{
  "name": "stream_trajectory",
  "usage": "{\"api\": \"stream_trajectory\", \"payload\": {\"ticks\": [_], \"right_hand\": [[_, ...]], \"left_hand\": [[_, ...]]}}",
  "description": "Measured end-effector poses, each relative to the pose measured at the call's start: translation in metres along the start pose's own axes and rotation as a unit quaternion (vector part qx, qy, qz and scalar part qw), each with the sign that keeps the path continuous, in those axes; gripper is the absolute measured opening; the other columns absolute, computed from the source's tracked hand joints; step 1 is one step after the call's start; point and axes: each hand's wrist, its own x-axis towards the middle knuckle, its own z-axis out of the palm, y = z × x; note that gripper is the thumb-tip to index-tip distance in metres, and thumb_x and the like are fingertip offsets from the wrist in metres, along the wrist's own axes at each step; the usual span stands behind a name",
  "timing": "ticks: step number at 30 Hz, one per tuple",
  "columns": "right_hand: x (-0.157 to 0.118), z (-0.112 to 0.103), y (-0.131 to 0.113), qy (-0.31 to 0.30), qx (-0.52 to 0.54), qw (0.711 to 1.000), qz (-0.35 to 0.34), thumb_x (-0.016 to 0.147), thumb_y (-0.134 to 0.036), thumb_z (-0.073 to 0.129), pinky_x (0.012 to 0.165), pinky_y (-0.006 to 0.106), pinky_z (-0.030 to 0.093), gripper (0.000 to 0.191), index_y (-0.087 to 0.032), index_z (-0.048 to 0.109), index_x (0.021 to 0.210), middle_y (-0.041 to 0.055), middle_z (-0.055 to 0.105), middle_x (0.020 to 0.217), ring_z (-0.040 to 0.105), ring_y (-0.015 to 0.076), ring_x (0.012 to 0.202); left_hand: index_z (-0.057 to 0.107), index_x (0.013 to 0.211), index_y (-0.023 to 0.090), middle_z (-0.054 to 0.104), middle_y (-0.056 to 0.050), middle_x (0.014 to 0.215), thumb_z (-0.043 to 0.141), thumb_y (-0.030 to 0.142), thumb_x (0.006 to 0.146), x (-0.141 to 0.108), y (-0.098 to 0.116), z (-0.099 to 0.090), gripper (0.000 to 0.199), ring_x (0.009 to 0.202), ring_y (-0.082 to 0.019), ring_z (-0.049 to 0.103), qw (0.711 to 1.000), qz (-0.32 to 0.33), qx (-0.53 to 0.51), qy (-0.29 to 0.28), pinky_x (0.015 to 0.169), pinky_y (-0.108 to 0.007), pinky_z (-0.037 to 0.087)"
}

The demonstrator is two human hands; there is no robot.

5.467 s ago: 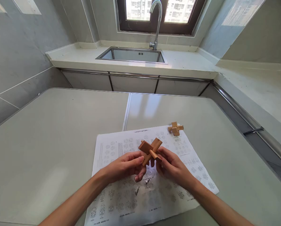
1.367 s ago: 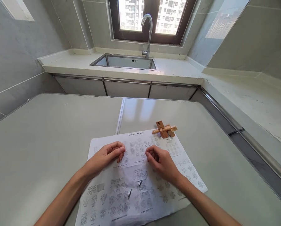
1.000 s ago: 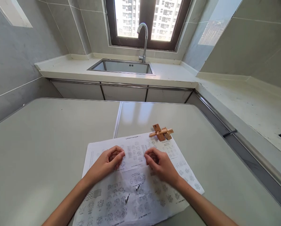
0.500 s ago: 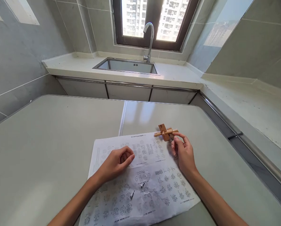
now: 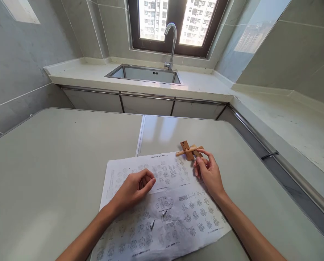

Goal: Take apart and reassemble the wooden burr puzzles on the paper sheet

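Observation:
My right hand is at the upper right corner of a printed sheet. Its fingers close on the right end of a small wooden interlocking puzzle, made of flat notched pieces crossed by a thin stick. A dark mark shows on the upper left piece. The parts nearest my fingertips are partly hidden. My left hand rests on the paper, loosely curled with the thumb against the fingers, and nothing shows in it. Rows of small assembly drawings cover the sheet, which has creases and small tears in the middle.
The pale table has a seam running away from me. Beyond it stand a counter with a sink and a faucet, under a window. Another counter runs along the right side.
The wooden puzzle has turned a little in my right hand, and its pieces look more spread out. My left hand stays in place on the paper. The view has shifted slightly.

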Motion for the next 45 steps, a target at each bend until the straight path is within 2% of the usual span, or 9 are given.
{"api": "stream_trajectory", "payload": {"ticks": [10,18,23,27,30,34,37,40,45], "right_hand": [[0.002,-0.002,0.0,-0.056,0.002,0.998,0.014,0.093,-0.053,0.072,0.05,0.024,0.049,0.068,-0.027,0.048,0.151,0.0021,0.072,0.1,0.063,0.0125,0.06],[0.001,0.0,-0.002,0.017,0.016,1.0,0.011,0.092,-0.049,0.074,0.053,0.023,0.048,0.049,-0.024,0.058,0.131,-0.0054,0.062,0.071,0.055,0.0128,0.06],[-0.002,-0.002,-0.01,0.097,0.039,0.994,-0.026,0.092,-0.048,0.073,0.058,0.025,0.049,0.038,-0.027,0.059,0.121,-0.0047,0.062,0.076,0.056,0.013,0.063],[-0.008,0.0,-0.018,0.092,0.052,0.992,-0.061,0.095,-0.05,0.072,0.057,0.025,0.047,0.029,-0.028,0.058,0.108,-0.0049,0.059,0.073,0.054,0.0135,0.061],[-0.02,0.006,-0.021,0.027,0.096,0.993,-0.056,0.099,-0.056,0.066,0.052,0.023,0.042,0.032,-0.028,0.05,0.096,-0.0061,0.056,0.067,0.05,0.0122,0.055],[-0.044,0.019,-0.019,-0.137,0.143,0.98,-0.006,0.104,-0.057,0.059,0.048,0.023,0.035,0.037,-0.028,0.04,0.09,-0.0087,0.055,0.059,0.042,0.0101,0.045],[-0.06,0.029,-0.015,-0.272,0.159,0.949,0.028,0.103,-0.061,0.059,0.044,0.021,0.03,0.042,-0.028,0.037,0.09,-0.0105,0.052,0.054,0.038,0.0086,0.039],[-0.069,0.036,-0.012,-0.372,0.166,0.912,0.05,0.1,-0.067,0.059,0.043,0.02,0.029,0.047,-0.027,0.037,0.091,-0.0106,0.052,0.055,0.039,0.0079,0.038],[-0.071,0.041,-0.011,-0.452,0.21,0.864,0.071,0.101,-0.065,0.06,0.047,0.02,0.034,0.043,-0.027,0.039,0.096,-0.0105,0.05,0.061,0.046,0.0078,0.043]], "left_hand": [[0.064,0.089,0.02,0.051,0.003,0.068,0.054,0.054,0.1,-0.003,0.004,0.0,0.038,0.061,-0.013,0.042,1.0,0.001,0.005,0.006,0.057,-0.025,0.035],[0.063,0.089,0.019,0.05,0.003,0.068,0.055,0.054,0.101,-0.001,0.002,0.001,0.037,0.061,-0.013,0.041,1.0,-0.001,-0.002,0.006,0.058,-0.026,0.035],[0.063,0.09,0.02,0.05,0.003,0.068,0.056,0.055,0.1,-0.001,0.0,0.001,0.037,0.061,-0.013,0.041,1.0,0.0,-0.004,0.007,0.058,-0.025,0.035],[0.063,0.09,0.02,0.051,0.004,0.068,0.055,0.056,0.101,-0.002,-0.001,0.002,0.038,0.061,-0.013,0.042,1.0,0.002,-0.003,0.008,0.058,-0.025,0.036],[0.063,0.09,0.02,0.05,0.004,0.067,0.054,0.055,0.102,-0.003,-0.002,0.002,0.038,0.06,-0.013,0.042,1.0,0.003,-0.004,0.006,0.057,-0.025,0.036],[0.064,0.099,0.02,0.061,-0.001,0.081,0.058,0.053,0.101,-0.007,-0.001,0.004,0.034,0.066,-0.014,0.051,1.0,0.016,-0.003,0.006,0.063,-0.026,0.044],[0.062,0.126,0.023,0.068,-0.01,0.12,0.075,0.052,0.091,-0.009,0.0,0.007,0.048,0.1,-0.023,0.063,0.996,0.082,-0.019,-0.007,0.087,-0.034,0.052],[0.051,0.149,0.028,0.058,-0.013,0.149,0.086,0.051,0.08,-0.011,0.002,0.011,0.08,0.129,-0.032,0.057,0.99,0.107,-0.068,-0.054,0.111,-0.046,0.046],[0.06,0.141,0.028,0.065,-0.012,0.142,0.087,0.05,0.079,-0.014,0.009,0.014,0.071,0.131,-0.035,0.059,0.984,0.086,-0.123,-0.099,0.117,-0.05,0.043]]}}
